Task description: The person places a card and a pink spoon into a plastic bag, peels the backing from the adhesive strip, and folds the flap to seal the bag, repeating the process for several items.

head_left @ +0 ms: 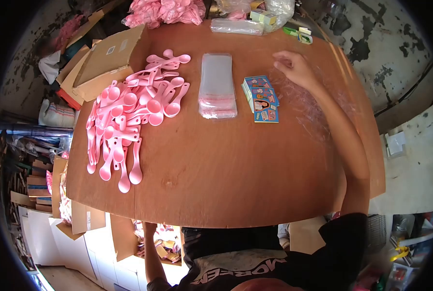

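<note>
My right hand (294, 67) hovers over the far right of the table, fingers loosely bent and apart, with nothing visible in them. Nearest to it lie a stack of colourful printed cards (264, 99) and crumpled clear film (313, 109). Left of the cards is a pile of clear plastic bags (217, 85). A heap of pink measuring spoons (129, 109) covers the table's left side. My left forearm (152, 257) reaches down by the table's front edge, over a carton of small wrapped packs (165, 247); the table edge hides the hand's fingers.
On the brown table (216, 179), a cardboard box (112, 60) stands at the back left. Pink bagged items (165, 12), a clear plastic roll (237, 26) and a green object (299, 34) lie along the far edge. More cartons (88, 218) stand at the lower left.
</note>
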`<control>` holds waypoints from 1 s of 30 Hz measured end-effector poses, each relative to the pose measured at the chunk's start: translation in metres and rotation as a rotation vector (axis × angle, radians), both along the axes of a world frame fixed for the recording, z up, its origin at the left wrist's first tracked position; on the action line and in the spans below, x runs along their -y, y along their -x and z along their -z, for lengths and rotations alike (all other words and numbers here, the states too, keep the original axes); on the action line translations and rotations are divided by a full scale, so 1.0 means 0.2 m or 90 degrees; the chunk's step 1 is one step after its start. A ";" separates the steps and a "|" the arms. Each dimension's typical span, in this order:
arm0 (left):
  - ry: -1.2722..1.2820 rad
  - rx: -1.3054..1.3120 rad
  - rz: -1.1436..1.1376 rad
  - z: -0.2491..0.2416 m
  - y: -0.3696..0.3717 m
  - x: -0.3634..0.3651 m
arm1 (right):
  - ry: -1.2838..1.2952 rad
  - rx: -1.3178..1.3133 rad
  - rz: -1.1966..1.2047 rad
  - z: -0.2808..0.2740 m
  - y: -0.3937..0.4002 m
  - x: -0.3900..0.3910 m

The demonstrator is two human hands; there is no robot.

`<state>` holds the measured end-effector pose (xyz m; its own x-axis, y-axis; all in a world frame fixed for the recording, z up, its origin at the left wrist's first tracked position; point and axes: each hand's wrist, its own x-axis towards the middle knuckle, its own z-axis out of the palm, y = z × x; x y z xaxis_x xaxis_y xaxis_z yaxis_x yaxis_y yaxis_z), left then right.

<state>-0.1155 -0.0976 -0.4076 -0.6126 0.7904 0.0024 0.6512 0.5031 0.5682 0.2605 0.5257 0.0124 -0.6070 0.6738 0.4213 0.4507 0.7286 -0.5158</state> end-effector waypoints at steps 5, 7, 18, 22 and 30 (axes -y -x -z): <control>0.046 -0.041 0.172 0.21 -0.15 0.13 | -0.125 0.136 -0.033 0.11 0.33 -0.40; 0.121 -0.007 0.152 0.30 -0.18 0.27 | -0.130 0.183 -0.042 0.17 0.47 -0.55; 0.188 0.387 -0.236 0.40 -0.49 0.59 | -0.162 0.308 -0.114 0.18 0.08 -0.26; 0.207 0.401 -0.257 0.39 -0.51 0.55 | 0.073 0.333 0.073 0.01 -0.09 -0.23; 0.197 0.401 -0.276 0.36 -0.49 0.49 | -0.051 0.191 0.179 0.21 0.09 -1.05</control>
<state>-0.0177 -0.1964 -0.4793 -0.6775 0.3917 -0.6225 -0.0311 0.8304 0.5563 0.2429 0.7348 -0.0294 -0.5084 0.8029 0.3114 0.7593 0.5885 -0.2777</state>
